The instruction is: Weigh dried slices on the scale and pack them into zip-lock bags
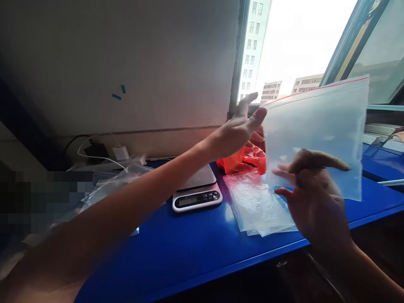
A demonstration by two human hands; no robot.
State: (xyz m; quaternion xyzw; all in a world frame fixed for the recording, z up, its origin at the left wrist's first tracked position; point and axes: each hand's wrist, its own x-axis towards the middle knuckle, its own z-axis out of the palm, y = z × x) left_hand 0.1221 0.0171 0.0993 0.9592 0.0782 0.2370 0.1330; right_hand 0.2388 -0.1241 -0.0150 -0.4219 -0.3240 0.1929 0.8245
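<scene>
While left hand (235, 132) holds a clear, red-striped plastic zip bag (328, 120), right hand (322, 216) grips a long brown lump (318, 159), can't tell if inside.

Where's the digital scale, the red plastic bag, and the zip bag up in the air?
Digital scale (197, 199): head view, black display panel.
Red plastic bag (240, 162): head view, crumpled front.
Zip bag (317, 128): head view, clear middle.

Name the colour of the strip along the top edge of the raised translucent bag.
The strip is red; the head view shows it best.
</scene>
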